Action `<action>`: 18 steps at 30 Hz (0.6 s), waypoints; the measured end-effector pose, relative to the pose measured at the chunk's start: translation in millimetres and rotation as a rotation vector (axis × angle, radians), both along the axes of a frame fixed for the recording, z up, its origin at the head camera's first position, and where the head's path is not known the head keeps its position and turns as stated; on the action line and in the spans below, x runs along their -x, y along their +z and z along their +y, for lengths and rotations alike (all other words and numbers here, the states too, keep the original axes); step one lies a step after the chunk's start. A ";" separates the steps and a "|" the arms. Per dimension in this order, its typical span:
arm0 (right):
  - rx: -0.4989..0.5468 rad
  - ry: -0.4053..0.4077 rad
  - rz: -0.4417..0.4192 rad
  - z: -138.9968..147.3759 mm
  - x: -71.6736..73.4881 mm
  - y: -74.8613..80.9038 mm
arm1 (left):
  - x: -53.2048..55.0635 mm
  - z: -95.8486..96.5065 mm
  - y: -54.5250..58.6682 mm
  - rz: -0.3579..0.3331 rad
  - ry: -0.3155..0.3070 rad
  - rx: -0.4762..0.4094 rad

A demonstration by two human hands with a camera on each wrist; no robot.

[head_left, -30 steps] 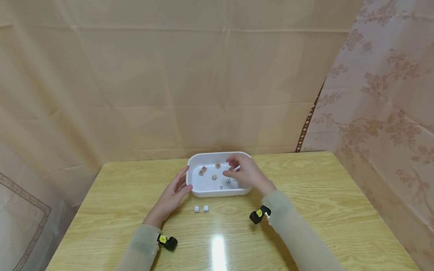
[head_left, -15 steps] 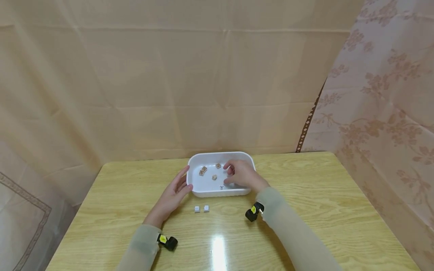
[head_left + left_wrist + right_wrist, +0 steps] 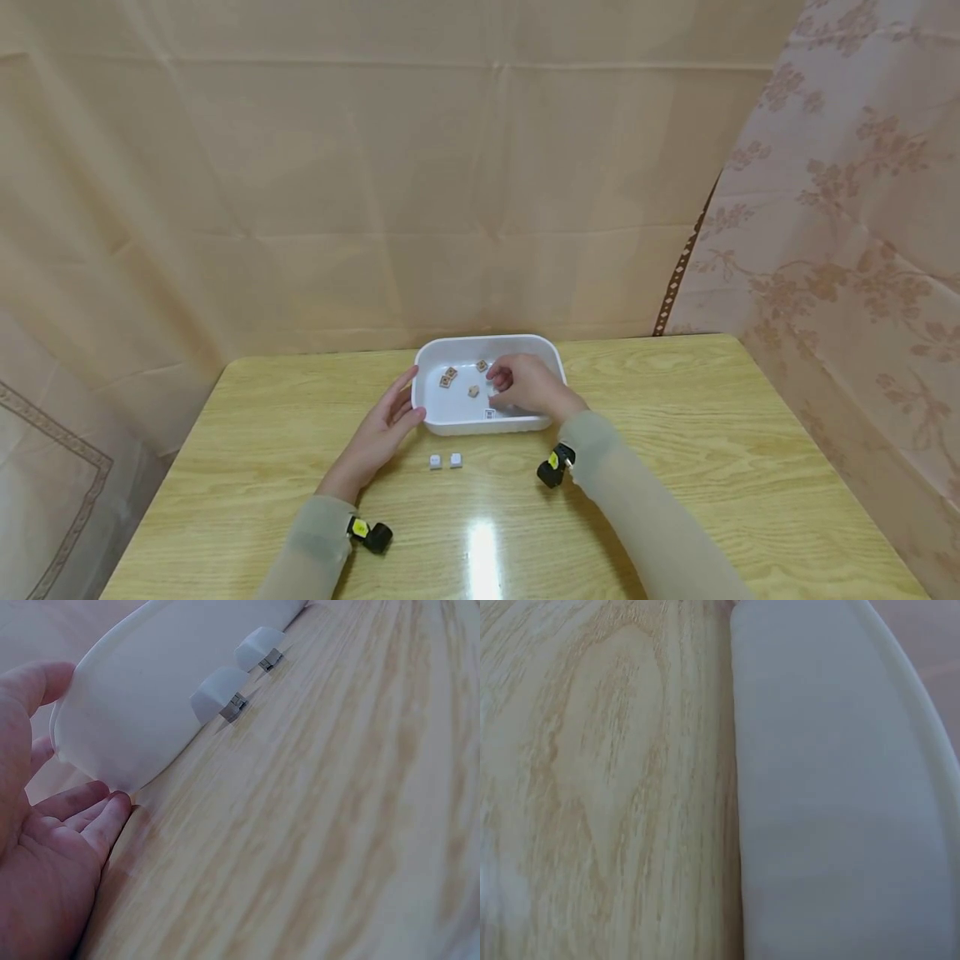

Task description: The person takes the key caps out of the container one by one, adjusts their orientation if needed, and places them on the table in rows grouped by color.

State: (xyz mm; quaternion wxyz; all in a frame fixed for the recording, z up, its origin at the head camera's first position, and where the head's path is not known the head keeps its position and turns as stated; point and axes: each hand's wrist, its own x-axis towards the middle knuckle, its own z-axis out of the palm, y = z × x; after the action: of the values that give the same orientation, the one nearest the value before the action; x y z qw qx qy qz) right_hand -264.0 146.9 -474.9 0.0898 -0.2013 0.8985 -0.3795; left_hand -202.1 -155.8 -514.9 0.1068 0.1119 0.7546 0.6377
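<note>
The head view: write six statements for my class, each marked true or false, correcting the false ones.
1. The right hand is inside the white tray. True.
2. Two white keycap-like pieces lie on the tabletop, outside the tray. True.
3. Those pieces touch each other. False: a gap shows between them.
4. The left hand touches the tray. True.
5. The tray is upside down. False: its open side faces up, showing small brown pieces inside.
6. The tabletop is black. False: it is yellowish, with wood grain.
</note>
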 end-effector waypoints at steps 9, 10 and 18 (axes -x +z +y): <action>0.012 0.012 0.009 -5.9 4.2 -9.0 | 0.4 1.2 -1.2 -0.002 0.001 -0.002; 0.008 0.013 0.017 -6.2 4.5 -9.7 | 0.5 1.3 -1.1 -0.002 0.001 -0.003; -0.005 0.030 0.048 -8.8 4.2 -8.7 | 0.7 -0.4 -1.1 0.002 0.003 -0.005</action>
State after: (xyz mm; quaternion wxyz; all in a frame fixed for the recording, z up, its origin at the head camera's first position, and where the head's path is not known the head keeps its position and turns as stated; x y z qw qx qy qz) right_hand -268.2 138.1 -483.6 0.0744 -0.2235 0.8983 -0.3710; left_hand -202.7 -156.2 -516.0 0.1050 0.1116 0.7531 0.6398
